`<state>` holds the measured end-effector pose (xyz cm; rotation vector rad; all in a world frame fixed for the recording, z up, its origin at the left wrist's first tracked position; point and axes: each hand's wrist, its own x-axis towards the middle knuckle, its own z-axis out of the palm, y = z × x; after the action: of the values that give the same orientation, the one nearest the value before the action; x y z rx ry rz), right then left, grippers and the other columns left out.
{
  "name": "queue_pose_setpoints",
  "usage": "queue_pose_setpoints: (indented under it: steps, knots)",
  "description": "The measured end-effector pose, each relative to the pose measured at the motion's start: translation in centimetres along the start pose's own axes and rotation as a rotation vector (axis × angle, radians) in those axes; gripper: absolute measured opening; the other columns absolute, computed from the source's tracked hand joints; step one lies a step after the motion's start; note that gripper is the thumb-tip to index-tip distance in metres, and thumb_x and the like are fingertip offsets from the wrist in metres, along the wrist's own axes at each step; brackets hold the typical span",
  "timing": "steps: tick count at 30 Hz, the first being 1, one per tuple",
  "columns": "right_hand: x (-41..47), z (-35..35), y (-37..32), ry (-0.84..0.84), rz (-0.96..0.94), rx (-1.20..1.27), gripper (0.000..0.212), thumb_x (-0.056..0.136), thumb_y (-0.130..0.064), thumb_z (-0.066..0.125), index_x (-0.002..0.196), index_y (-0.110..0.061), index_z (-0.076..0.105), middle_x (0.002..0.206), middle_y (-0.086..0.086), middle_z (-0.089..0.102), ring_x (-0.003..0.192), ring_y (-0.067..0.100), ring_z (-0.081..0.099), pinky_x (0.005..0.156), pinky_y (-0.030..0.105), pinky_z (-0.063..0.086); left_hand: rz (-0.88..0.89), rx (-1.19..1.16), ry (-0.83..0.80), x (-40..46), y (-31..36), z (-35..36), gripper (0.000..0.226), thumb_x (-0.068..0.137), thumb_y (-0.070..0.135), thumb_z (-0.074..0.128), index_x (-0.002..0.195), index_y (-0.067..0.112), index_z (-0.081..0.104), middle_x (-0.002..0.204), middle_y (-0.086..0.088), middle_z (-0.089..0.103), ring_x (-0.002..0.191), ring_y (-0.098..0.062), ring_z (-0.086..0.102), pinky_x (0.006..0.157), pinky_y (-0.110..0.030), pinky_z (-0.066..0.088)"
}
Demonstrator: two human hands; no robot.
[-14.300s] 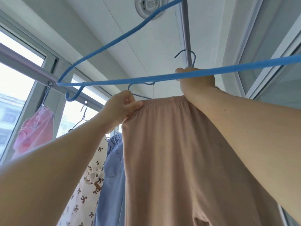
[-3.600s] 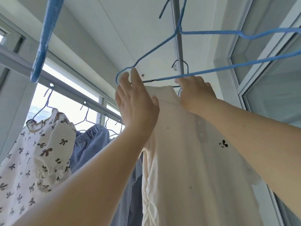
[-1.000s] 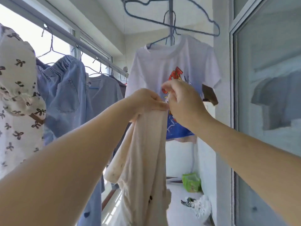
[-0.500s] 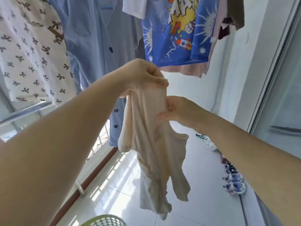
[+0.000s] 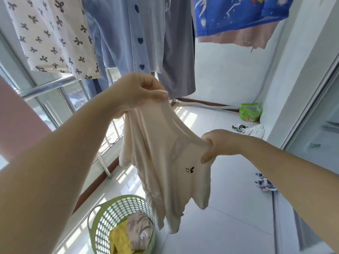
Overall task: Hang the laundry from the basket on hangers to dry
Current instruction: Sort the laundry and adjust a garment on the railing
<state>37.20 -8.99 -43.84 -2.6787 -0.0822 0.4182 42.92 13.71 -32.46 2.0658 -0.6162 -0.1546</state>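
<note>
A cream shirt (image 5: 165, 162) with a small black mouse print hangs between my hands, off any hanger. My left hand (image 5: 139, 92) pinches its upper edge, thumb and fingers curled on the fabric. My right hand (image 5: 218, 143) grips a bunch of the cloth lower and to the right, stretching it. Below on the floor stands a green perforated laundry basket (image 5: 110, 217) with yellow and beige clothes (image 5: 132, 233) inside. No hanger is in view.
Hung garments fill the top: a bow-print white piece (image 5: 53, 35), a light blue buttoned shirt (image 5: 135, 33), a blue printed shirt (image 5: 238, 13). A window rail (image 5: 45, 87) runs at left. Shoes (image 5: 249, 129), a green bag (image 5: 250, 112) and more shoes (image 5: 264, 182) lie on the tiled floor.
The view has tipped down from the rail to the floor. The cream shirt came down off the hanger, and my right hand has slid lower and rightward, pulling the cloth apart.
</note>
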Motion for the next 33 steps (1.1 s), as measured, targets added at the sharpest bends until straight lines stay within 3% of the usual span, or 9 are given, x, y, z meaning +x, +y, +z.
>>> queue_pose_setpoints:
  steps: [5, 8, 11, 15, 20, 23, 27, 30, 33]
  knots:
    - [1.7, 1.5, -0.1, 0.019, -0.023, 0.018, 0.038, 0.071, -0.029, 0.075, 0.065, -0.019, 0.039, 0.068, -0.005, 0.041, 0.062, 0.013, 0.038, 0.055, 0.027, 0.031, -0.079, 0.058, 0.067, -1.5, -4.0, -1.3, 0.013, 0.072, 0.024, 0.077, 0.077, 0.014, 0.07, 0.074, 0.001, 0.067, 0.069, -0.011, 0.06, 0.075, -0.029, 0.051]
    - [2.7, 1.8, -0.3, 0.06, -0.014, 0.116, 0.02, 0.074, -0.021, 0.072, 0.075, -0.022, 0.053, 0.076, -0.005, 0.052, 0.067, 0.011, 0.048, 0.057, 0.027, 0.039, -0.133, 0.138, 0.024, -2.4, -6.7, -2.2, 0.017, 0.069, 0.026, 0.08, 0.081, 0.019, 0.071, 0.08, 0.002, 0.07, 0.077, -0.014, 0.064, 0.08, -0.03, 0.053]
    - [3.9, 2.2, -0.2, 0.033, 0.011, 0.215, 0.019, 0.071, -0.02, 0.074, 0.086, -0.018, 0.064, 0.088, 0.001, 0.064, 0.08, 0.017, 0.06, 0.068, 0.031, 0.048, -0.223, 0.369, -0.041, -2.8, -9.9, -3.0, 0.028, 0.069, 0.02, 0.08, 0.094, 0.022, 0.067, 0.094, -0.004, 0.068, 0.089, -0.022, 0.063, 0.088, -0.035, 0.051]
    - [5.1, 2.8, 0.5, -0.009, 0.059, 0.316, 0.018, 0.068, -0.021, 0.079, 0.083, -0.021, 0.068, 0.087, 0.0, 0.067, 0.084, 0.017, 0.064, 0.069, 0.027, 0.048, -0.29, 0.533, -0.072, -3.2, -13.9, -3.4, 0.023, 0.072, 0.02, 0.078, 0.093, 0.02, 0.068, 0.087, 0.001, 0.065, 0.083, -0.018, 0.058, 0.068, -0.022, 0.043]
    - [7.4, 3.9, 0.8, -0.024, 0.081, 0.411, 0.025, 0.07, -0.017, 0.079, 0.077, 0.0, 0.062, 0.073, 0.005, 0.058, 0.071, 0.018, 0.055, 0.066, 0.027, 0.042, -0.391, 0.411, 0.023, -4.2, -17.9, -3.5, 0.013, 0.072, 0.019, 0.078, 0.07, 0.017, 0.065, 0.071, 0.002, 0.061, 0.068, -0.012, 0.053, 0.059, -0.021, 0.04]
    - [8.5, 4.7, 0.9, 0.001, 0.082, 0.603, 0.013, 0.075, -0.011, 0.075, 0.078, -0.004, 0.065, 0.074, 0.005, 0.063, 0.072, 0.017, 0.06, 0.068, 0.028, 0.049, -0.412, 0.296, 0.032, -4.6, -19.4, -3.3, 0.014, 0.071, 0.019, 0.078, 0.073, 0.015, 0.065, 0.072, 0.0, 0.06, 0.068, -0.014, 0.051, 0.059, -0.023, 0.038]
    - [9.7, 6.1, 0.3, 0.054, 0.05, 0.776, 0.004, 0.082, -0.014, 0.069, 0.086, -0.014, 0.07, 0.082, 0.001, 0.07, 0.082, 0.017, 0.064, 0.082, 0.031, 0.052, -0.485, 0.064, -0.052, -5.2, -21.1, -3.4, 0.019, 0.065, 0.027, 0.078, 0.071, 0.015, 0.064, 0.082, -0.007, 0.068, 0.086, -0.029, 0.062, 0.083, -0.037, 0.05]
    - [10.7, 7.5, -1.0, 0.127, 0.008, 0.716, 0.005, 0.087, -0.02, 0.064, 0.087, -0.016, 0.067, 0.082, 0.001, 0.066, 0.08, 0.015, 0.06, 0.081, 0.032, 0.049, -0.554, -0.133, -0.09, -5.4, -22.0, -2.8, 0.028, 0.062, 0.029, 0.072, 0.076, 0.008, 0.061, 0.086, -0.009, 0.063, 0.09, -0.029, 0.059, 0.091, -0.042, 0.048]
    - [11.6, 9.1, -2.8, 0.264, 0.013, 0.56, 0.009, 0.09, -0.024, 0.059, 0.085, -0.016, 0.06, 0.077, -0.001, 0.06, 0.071, 0.012, 0.054, 0.065, 0.024, 0.043, -0.605, -0.313, -0.036, -5.6, -22.9, -1.0, 0.017, 0.078, 0.02, 0.067, 0.076, 0.008, 0.056, 0.083, -0.007, 0.061, 0.079, -0.019, 0.06, 0.075, -0.033, 0.054]
